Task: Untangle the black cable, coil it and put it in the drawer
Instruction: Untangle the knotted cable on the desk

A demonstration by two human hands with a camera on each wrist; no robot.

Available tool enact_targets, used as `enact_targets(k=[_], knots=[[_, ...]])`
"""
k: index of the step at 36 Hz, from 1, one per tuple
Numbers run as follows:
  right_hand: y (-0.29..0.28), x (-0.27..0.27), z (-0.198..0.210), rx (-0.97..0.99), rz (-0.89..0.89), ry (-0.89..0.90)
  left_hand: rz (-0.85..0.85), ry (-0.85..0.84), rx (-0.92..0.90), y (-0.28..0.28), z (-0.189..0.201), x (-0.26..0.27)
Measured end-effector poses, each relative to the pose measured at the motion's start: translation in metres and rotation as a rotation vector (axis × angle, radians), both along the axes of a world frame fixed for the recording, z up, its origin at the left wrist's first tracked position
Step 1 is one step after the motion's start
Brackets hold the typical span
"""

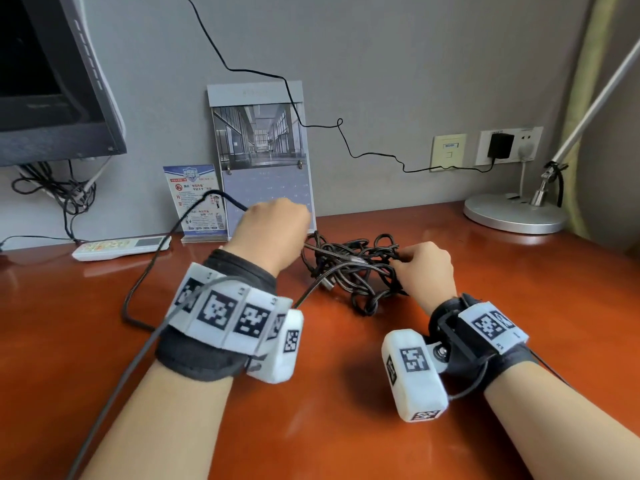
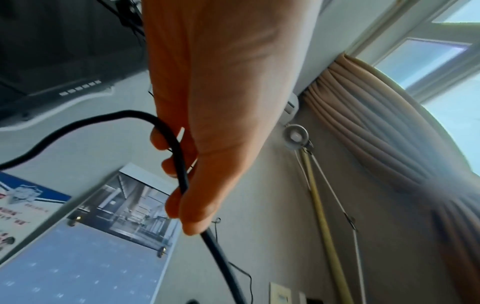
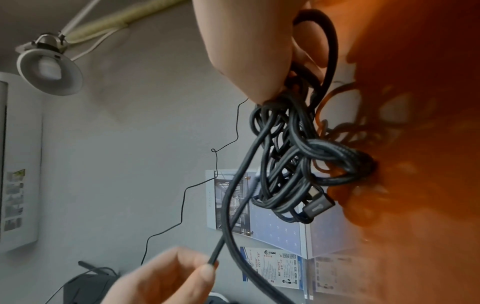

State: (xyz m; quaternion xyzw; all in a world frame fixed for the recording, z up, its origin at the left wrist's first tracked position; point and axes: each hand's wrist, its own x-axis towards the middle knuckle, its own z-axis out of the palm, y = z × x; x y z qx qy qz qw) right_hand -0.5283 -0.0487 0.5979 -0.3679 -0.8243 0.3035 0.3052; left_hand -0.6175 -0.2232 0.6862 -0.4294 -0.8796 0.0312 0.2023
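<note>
A black braided cable (image 1: pixel 353 268) lies in a tangled heap on the orange-brown desk (image 1: pixel 485 306), between my two hands. My left hand (image 1: pixel 273 230) is raised left of the heap, its curled fingers (image 2: pixel 171 170) gripping one strand of the cable (image 2: pixel 182 164); that strand loops out to the left and down across the desk. At the heap's right side my right hand (image 1: pixel 424 268) pinches a bunch of the cable (image 3: pixel 293 131). A plug end (image 3: pixel 318 205) hangs from the bunch. No drawer is in view.
A calendar (image 1: pixel 263 150) and a blue leaflet stand (image 1: pixel 197 199) lean on the wall behind the heap. A white remote (image 1: pixel 121 247) lies far left, under a monitor (image 1: pixel 52 81). A desk lamp base (image 1: pixel 512 213) sits far right. A thin charger wire (image 1: pixel 346 140) runs along the wall.
</note>
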Motion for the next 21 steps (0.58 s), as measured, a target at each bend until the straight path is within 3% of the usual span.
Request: enact_targets(k=[8,11,14,21], knots=[[0.0,0.002,-0.004,-0.022,-0.042,0.083,0.195,0.067,0.245,-0.032,0.009,-0.037],[0.0,0.0,-0.004,-0.026,-0.054,0.106,0.32,0.052,0.15,-0.041,0.003,-0.046],[0.001,-0.001,-0.006,-0.009,-0.05,0.111,0.36,-0.083,0.019,-0.04,0.0,-0.045],[-0.001,-0.004,-0.006,-0.1,-0.016,0.222,-0.09,-0.432,0.151,-0.002,-0.005,-0.004]])
